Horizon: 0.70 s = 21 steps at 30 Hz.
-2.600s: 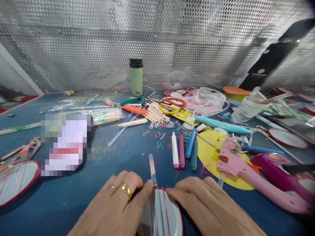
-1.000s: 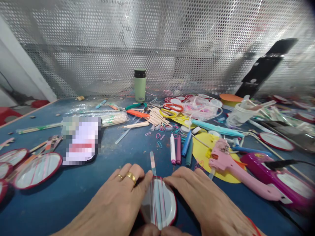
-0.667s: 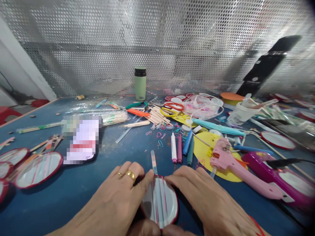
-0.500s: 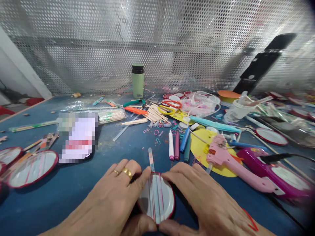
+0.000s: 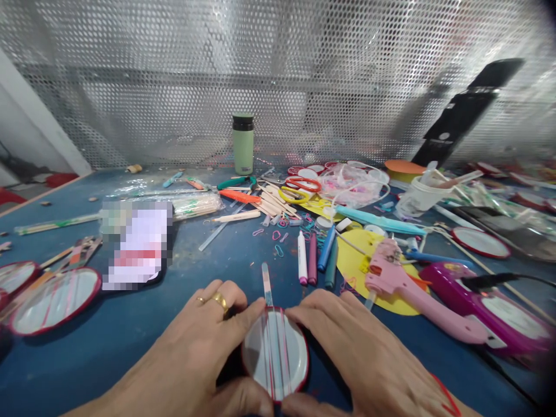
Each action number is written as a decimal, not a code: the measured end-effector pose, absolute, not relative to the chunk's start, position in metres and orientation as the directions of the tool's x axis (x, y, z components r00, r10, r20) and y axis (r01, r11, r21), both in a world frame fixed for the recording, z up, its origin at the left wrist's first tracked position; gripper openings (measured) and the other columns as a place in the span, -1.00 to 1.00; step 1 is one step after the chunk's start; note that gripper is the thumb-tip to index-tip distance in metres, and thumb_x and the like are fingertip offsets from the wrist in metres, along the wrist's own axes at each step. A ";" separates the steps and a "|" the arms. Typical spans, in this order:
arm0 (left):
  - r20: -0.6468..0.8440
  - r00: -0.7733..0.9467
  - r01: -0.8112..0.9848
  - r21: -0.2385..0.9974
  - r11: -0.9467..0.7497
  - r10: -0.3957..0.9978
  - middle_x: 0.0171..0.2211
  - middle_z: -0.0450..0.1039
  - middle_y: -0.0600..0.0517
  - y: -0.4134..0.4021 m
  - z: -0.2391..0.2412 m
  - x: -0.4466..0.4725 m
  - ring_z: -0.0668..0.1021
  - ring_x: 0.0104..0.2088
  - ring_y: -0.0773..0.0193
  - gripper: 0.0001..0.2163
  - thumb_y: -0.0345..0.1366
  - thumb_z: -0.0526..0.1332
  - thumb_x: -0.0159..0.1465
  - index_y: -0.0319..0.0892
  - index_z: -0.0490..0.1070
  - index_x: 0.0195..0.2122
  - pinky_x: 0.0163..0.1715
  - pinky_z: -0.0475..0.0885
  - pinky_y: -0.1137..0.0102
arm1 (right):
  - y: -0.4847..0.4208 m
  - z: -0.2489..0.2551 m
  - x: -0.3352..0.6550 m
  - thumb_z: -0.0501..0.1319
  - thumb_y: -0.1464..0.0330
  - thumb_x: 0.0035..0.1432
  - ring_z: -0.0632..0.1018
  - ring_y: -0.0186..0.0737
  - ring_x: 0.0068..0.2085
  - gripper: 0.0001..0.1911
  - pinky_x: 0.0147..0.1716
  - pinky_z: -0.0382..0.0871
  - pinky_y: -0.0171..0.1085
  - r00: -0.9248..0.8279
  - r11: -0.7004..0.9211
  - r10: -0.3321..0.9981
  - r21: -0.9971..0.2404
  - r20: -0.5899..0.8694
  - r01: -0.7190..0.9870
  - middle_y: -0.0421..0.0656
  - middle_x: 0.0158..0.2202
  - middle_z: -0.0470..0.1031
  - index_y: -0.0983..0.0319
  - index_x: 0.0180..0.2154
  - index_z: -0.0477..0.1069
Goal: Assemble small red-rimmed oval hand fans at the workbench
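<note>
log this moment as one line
left hand: on lid rim | right hand: on lid rim | lid: flat on table, bands across, stick under | glue gun: right, untouched

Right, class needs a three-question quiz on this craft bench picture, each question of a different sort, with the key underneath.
1. True or false: both hands touch the round red-rimmed lid.
2. Which lies nearest the right hand? A) green flask B) pink glue gun C) red scissors
3. Fill in: the stick pokes out from the lid's ____ edge.

Key
1. True: the left hand and the right hand flank it, fingertips at its far rim and thumbs at its near rim.
2. B: the glue gun lies just beyond the right hand; the flask and the scissors are further back on the blue table.
3. Far, pointing away from the person.
</note>
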<state>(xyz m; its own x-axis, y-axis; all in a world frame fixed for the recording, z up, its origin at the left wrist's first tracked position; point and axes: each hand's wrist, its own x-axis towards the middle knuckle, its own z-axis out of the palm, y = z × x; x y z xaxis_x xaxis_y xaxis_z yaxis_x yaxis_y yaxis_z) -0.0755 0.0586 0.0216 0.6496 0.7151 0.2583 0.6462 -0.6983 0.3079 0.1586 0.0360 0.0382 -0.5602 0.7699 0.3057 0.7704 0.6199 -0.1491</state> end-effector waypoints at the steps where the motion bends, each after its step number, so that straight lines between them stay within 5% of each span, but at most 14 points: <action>1: 0.265 0.657 0.640 0.297 -0.708 0.705 -0.22 0.38 -0.01 0.059 0.021 -0.076 0.42 -0.25 0.19 -0.44 0.04 0.27 0.16 -0.10 0.34 0.13 -0.27 0.43 0.31 | 0.037 0.040 0.159 0.31 0.15 0.09 0.55 -0.19 -0.23 -0.63 -0.19 0.49 -0.22 -0.568 0.623 0.766 -0.128 0.299 0.772 -0.20 -0.21 0.50 0.03 -0.05 0.42; 21: 0.336 0.642 0.656 0.225 -0.721 0.689 -0.22 0.42 -0.03 0.055 0.021 -0.077 0.46 -0.26 0.19 -0.45 0.02 0.32 0.14 -0.14 0.37 0.10 -0.30 0.44 0.34 | 0.041 0.033 0.157 0.30 0.03 0.01 0.56 -0.13 -0.27 -0.55 -0.32 0.51 -0.18 -0.524 0.609 0.770 -0.176 0.365 0.773 -0.20 -0.23 0.53 -0.02 -0.05 0.44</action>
